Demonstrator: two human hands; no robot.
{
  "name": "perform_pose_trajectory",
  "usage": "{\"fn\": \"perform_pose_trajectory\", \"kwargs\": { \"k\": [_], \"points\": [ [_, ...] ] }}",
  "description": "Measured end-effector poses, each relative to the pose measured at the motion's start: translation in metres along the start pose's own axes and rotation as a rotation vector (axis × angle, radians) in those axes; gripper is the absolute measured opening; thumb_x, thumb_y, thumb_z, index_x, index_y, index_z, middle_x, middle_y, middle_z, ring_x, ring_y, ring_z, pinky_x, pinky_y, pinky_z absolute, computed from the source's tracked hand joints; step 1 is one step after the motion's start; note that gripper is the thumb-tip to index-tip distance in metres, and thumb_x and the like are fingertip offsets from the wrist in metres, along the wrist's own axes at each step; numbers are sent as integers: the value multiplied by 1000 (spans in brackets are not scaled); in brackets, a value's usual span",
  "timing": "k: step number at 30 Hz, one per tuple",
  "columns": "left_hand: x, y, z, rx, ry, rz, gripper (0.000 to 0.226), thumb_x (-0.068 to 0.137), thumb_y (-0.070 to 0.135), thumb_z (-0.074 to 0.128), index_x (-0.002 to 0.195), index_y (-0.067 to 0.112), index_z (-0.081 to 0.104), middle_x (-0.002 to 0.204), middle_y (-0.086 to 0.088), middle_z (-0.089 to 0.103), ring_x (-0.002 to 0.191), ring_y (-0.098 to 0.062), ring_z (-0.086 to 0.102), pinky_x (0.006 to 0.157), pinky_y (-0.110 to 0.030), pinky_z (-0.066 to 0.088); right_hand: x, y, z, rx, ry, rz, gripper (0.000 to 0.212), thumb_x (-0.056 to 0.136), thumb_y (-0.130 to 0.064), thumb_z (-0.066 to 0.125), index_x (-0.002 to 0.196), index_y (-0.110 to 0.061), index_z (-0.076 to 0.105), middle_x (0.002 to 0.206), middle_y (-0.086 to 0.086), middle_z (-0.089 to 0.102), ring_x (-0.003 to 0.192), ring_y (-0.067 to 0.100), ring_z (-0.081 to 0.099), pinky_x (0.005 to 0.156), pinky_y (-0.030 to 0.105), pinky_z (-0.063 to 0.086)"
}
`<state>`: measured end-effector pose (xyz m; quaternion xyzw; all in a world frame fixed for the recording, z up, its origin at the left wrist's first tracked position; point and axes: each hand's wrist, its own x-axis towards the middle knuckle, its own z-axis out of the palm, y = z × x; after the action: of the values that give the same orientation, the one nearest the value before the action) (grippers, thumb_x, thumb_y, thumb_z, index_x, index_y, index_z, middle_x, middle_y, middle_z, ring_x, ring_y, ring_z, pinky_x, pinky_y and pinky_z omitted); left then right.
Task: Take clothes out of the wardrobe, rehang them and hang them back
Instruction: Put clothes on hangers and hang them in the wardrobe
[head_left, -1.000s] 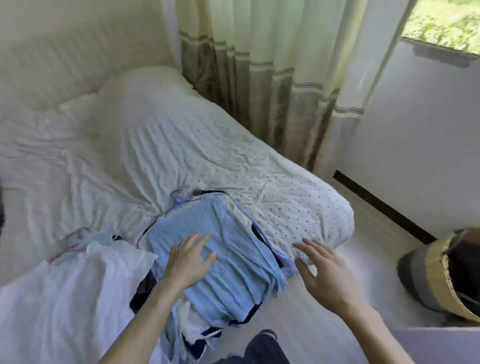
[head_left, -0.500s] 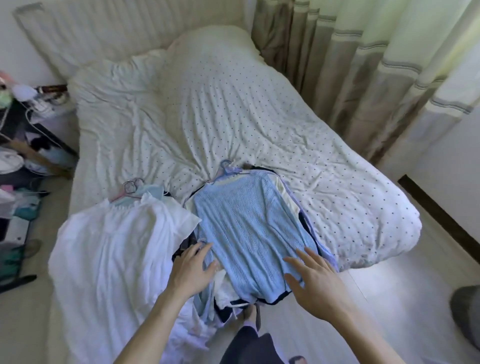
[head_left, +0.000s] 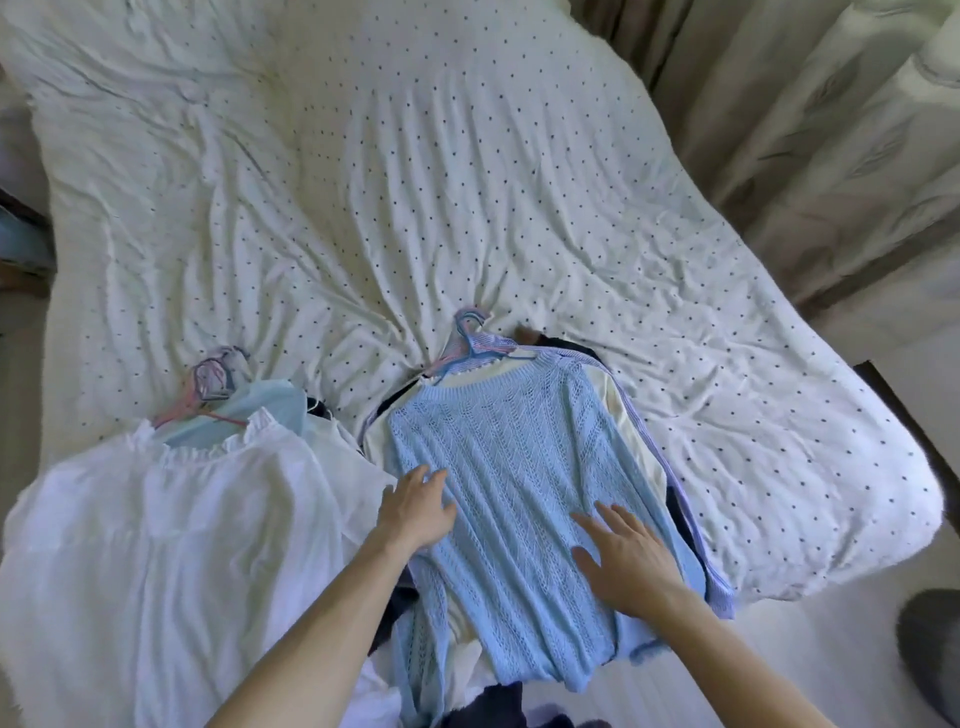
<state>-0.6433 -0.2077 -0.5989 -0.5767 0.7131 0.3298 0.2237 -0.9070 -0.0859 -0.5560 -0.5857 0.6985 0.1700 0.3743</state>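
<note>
Your left hand (head_left: 415, 512) and right hand (head_left: 626, 561) lie flat, fingers spread, on the blue knit sweater (head_left: 509, 467) at lower centre, whose long axis runs up-frame to the hanger hook (head_left: 469, 332), nearer your left hand.

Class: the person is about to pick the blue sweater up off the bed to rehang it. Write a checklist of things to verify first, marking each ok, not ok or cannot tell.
1. The blue sweater lies flat on top of its pile: ok.
2. The left hand holds nothing, fingers straight at the sweater's left edge: ok.
3. The right hand holds nothing, flat on the sweater: ok.
4. The hanger hooks above the collar are uncovered: ok.
5. Which hook belongs to the sweater: cannot tell, several are bunched together.
6. The white blouse lies beside the sweater, not over it: ok.
</note>
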Motion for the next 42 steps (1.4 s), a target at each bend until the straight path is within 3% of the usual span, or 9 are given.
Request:
{"fn": "perform_pose_trajectory", "kwargs": {
  "k": [10, 14, 17, 23, 27, 32, 36, 39, 42],
  "points": [
    [161, -55, -47, 33, 2, -33, 72, 100, 36, 49, 159, 16, 13, 165, -7, 16, 148, -28, 28, 114, -45, 34, 157, -17, 27, -37, -89, 139, 72, 97, -72, 22, 152, -51, -18, 158, -2, -39, 147, 31, -33, 114, 70, -8],
    [188, -61, -42, -36, 65, -46, 73, 99, 29, 54, 159, 16, 14, 160, -11, 25, 144, -32, 31, 111, -46, 37, 169, -15, 54, -13, -98, 151, 75, 94, -75, 25, 149, -53, -22, 158, -5, -40, 143, 26, -41, 110, 76, -5],
    [199, -61, -39, -62, 179, -72, 60, 97, 19, 57, 152, 14, 33, 149, -12, 41, 138, -33, 38, 106, -47, 40, 171, -11, 64, -39, -93, 148, 78, 94, -75, 25, 149, -51, -26, 158, -4, -41, 142, 25, -44, 111, 76, -6],
    [213, -57, -43, 176, 270, -19, 37, 91, 9, 64, 126, 8, 53, 122, -13, 57, 108, -33, 59, 84, -44, 50, 178, -7, 70, -69, -74, 141, 77, 95, -76, 19, 147, -49, -31, 157, -3, -42, 144, 28, -39, 110, 76, -9],
    [212, -51, -38, 286, 236, 12, 21, 94, 12, 56, 115, 7, 55, 112, -14, 65, 103, -36, 62, 77, -43, 50, 177, -4, 75, -76, -80, 136, 78, 94, -76, 20, 149, -48, -29, 158, -2, -39, 145, 28, -37, 110, 76, -9],
    [209, -44, -38, -160, 156, -32, 21, 91, 27, 50, 100, 9, 57, 87, -9, 61, 82, -34, 57, 66, -38, 41, 169, 7, 71, -65, -97, 106, 78, 94, -77, 19, 149, -46, -27, 162, -2, -31, 147, 26, -32, 115, 70, -9],
    [176, -31, -40, -576, 140, -140, 48, 86, 32, 46, 128, 8, 50, 101, -19, 63, 74, -28, 59, 64, -39, 44, 148, 12, 64, 82, -114, 116, 75, 96, -73, 24, 156, -45, -11, 167, -6, -17, 154, 21, -16, 122, 59, -3],
    [145, -16, -46, -745, 200, -125, 34, 74, 44, 50, 91, 16, 58, 82, -5, 61, 73, -21, 52, 60, -33, 37, 124, 18, 51, 213, -81, 162, 72, 99, -69, 29, 159, -40, 2, 169, -4, -3, 155, 21, 3, 125, 49, 10],
    [104, 9, -56, -743, 364, -55, 39, 79, 53, 50, 65, 17, 43, 54, 6, 44, 59, -19, 42, 56, -35, 33, 89, 29, 35, 356, -5, 222, 70, 99, -67, 33, 159, -37, 12, 168, -2, 12, 150, 24, 26, 119, 43, 30]
  ]
}}
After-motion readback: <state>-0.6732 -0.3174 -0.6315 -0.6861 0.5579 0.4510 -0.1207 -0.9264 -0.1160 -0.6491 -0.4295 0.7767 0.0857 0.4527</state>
